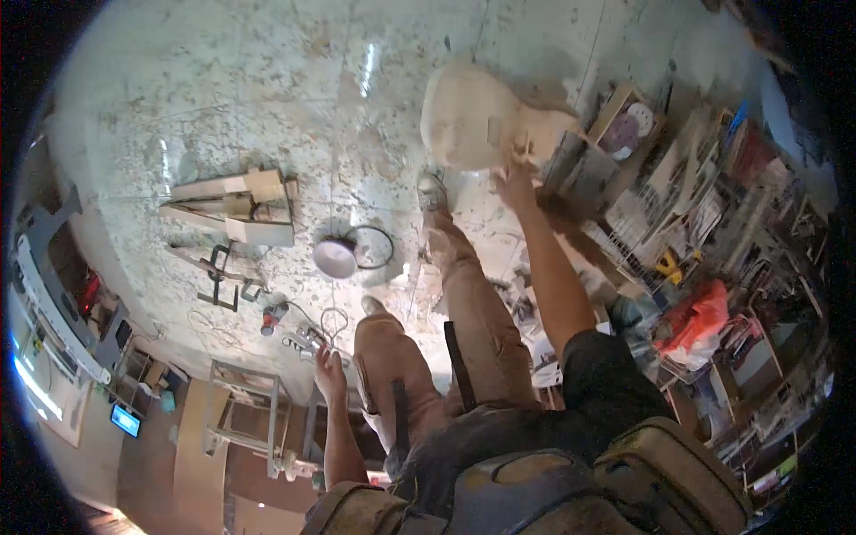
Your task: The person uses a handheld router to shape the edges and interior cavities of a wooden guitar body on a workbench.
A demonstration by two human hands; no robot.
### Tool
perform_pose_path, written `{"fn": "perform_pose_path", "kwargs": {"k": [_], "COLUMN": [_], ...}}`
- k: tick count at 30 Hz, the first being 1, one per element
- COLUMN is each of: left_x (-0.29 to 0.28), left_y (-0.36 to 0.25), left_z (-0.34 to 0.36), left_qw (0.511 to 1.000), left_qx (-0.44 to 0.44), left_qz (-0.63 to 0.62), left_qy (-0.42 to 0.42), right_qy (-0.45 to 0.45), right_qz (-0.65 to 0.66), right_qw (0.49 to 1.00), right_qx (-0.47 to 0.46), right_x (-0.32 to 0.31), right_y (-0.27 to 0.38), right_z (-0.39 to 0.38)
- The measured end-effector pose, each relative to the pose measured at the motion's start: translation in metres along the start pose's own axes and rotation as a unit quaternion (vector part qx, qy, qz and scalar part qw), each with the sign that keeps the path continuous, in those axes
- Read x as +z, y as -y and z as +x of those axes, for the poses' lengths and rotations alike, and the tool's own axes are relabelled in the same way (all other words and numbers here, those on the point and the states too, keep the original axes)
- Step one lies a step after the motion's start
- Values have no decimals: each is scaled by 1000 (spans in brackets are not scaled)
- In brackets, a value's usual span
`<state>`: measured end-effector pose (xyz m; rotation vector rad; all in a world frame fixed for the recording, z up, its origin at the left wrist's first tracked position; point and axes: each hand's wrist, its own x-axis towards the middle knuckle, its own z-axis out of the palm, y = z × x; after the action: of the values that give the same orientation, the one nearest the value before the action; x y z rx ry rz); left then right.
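A pale wooden piece (459, 111), rounded like a guitar body, lies ahead of my feet, right of the middle. At its near edge is my right hand (514, 185), reached forward with fingers apart. The fingertips overlap the wood; whether they touch it is blurred. My left hand (330, 374) hangs low beside my left leg, fingers loosely apart and nothing seen in them. Close ahead of it on the floor lies a silver metal tool (303, 341) with a thin hose (334, 323).
Ahead left lie wooden frame pieces (263, 232) and a dark clamp (217, 281). A round bowl-like thing (335, 258) sits near my left shoe. Cluttered racks with a red plastic bag (695, 316) and a wooden box (629, 125) fill the right. A wooden stand (241, 392) is at left.
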<state>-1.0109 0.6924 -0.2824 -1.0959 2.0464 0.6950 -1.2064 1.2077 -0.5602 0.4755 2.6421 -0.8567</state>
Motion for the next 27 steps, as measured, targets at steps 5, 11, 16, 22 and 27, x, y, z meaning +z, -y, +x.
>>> {"fn": "perform_pose_path", "kwargs": {"k": [5, 11, 16, 22, 27], "left_x": [-18, -30, -29, -71, -150], "left_y": [-26, 14, 21, -4, -57], "left_z": [-5, -13, 6, 86, 109], "left_qw": [996, 989, 985, 965, 938], "left_qx": [34, 25, -3, 82, 64], "left_qz": [-59, -106, -160, -240, -332], "left_qy": [-54, -101, -66, -72, -81], "right_qy": [70, 210, 230, 195, 221], "right_qz": [-122, -237, -172, -131, -146], "right_qw": [988, 934, 950, 966, 950], "right_qx": [-64, -164, -121, -107, -164], "right_x": [-18, -52, -137, -175, -160], "right_y": [-43, -19, 109, 275, 392], "right_z": [-81, -100, -20, 90, 147]}}
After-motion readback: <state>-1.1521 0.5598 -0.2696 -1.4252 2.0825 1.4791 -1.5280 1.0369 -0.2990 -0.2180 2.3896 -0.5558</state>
